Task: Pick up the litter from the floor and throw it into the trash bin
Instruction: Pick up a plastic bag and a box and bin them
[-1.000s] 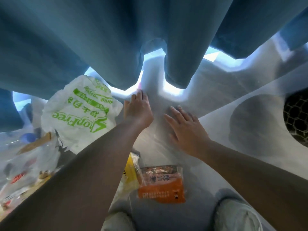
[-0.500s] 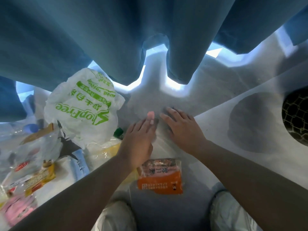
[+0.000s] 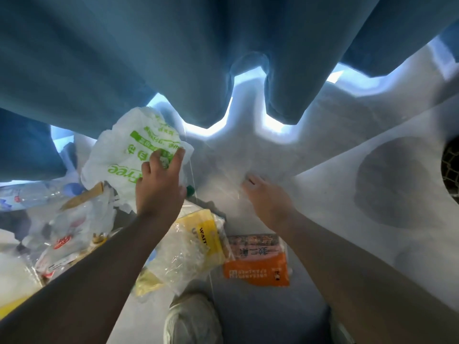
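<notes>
Since the frame half a second back, the left hand has swung away from the right hand and out to the white plastic shopping bag, where its fingers and thumb now close over the bag's crumpled right edge, pinching the film. That bag carries green print, seen upside down, of which only "ree" and part of an "F" are readable below the hand (earlier frames showed more letters), plus green Chinese characters and a green banner too blurred to read. The right hand has curled from flat to a loose fist on the pale floor, gathering a nearly invisible clear plastic sheet; it seems to grip this film, though how firmly I cannot tell. Between the forearms lies a yellow packet with black letters "WAIT" at its edge, under crinkled clear wrap. Just beside it to the right lies an orange and brown snack packet with large Chinese characters and a line of small white text, illegible. More clear bags and wrappers, one with a red round label, are heaped at the left. Blue curtains hang above, and a dark wire-mesh trash bin shows at the right edge, well apart from both hands.
</notes>
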A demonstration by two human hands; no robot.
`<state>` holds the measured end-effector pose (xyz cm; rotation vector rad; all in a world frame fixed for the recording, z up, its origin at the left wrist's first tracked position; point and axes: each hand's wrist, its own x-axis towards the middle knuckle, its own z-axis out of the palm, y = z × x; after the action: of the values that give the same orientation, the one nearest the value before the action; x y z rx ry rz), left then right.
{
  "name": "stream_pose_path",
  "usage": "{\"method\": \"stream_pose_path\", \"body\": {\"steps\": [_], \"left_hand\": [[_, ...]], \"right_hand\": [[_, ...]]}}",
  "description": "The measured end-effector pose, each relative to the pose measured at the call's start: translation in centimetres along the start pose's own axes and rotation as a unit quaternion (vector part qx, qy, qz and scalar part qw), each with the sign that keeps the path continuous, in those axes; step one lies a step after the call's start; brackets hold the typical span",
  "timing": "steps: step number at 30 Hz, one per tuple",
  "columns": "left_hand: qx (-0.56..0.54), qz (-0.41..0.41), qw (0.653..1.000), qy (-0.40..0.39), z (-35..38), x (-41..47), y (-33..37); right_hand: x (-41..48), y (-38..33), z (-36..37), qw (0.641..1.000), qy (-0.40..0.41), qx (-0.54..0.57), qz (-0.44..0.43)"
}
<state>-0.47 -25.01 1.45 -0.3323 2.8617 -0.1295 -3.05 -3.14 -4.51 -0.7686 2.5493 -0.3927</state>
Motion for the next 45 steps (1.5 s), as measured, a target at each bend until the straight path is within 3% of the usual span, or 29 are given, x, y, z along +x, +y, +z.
{"method": "stream_pose_path", "body": {"steps": [5,13,17,21,24,30,33,37,45], "left_hand": [[-0.057,0.019,0.998,0.022,-0.1,0.2,-1.1],[-0.023,0.079,0.995,0.052,-2.8,-1.1,-2.3],[-0.023,0.080,0.995,0.050,-4.2,-1.9,-2.0],[-0.029,0.082,0.994,0.062,-4.8,-2.3,-1.3],[-0.040,0.088,0.993,0.063,-4.5,-3.1,-0.4],[-0.055,0.099,0.993,0.038,-4.1,-3.4,0.4],[-0.058,0.107,0.992,0.038,-4.8,-3.1,0.7],[-0.051,0.109,0.992,0.031,-6.7,-3.2,0.6],[0.004,0.159,0.987,-0.036,-16.0,-5.7,2.8]], "right_hand": [[-0.1,0.4,-0.1,0.999,-0.013,0.035,0.023],[-3.9,0.8,-2.1,0.990,0.010,0.114,0.086],[-7.0,-0.1,-2.3,0.993,-0.077,0.090,0.027],[-9.6,-1.3,-0.5,0.985,-0.161,-0.014,-0.057],[-10.6,-1.7,0.4,0.976,-0.207,-0.042,-0.041],[-8.7,-1.8,0.5,0.974,-0.223,0.001,0.028],[-8.3,-1.7,0.9,0.975,-0.211,0.035,0.058],[-8.8,-0.5,-0.3,0.966,-0.171,0.163,0.107],[-14.9,0.6,-10.5,0.932,-0.078,0.290,0.204]]}}
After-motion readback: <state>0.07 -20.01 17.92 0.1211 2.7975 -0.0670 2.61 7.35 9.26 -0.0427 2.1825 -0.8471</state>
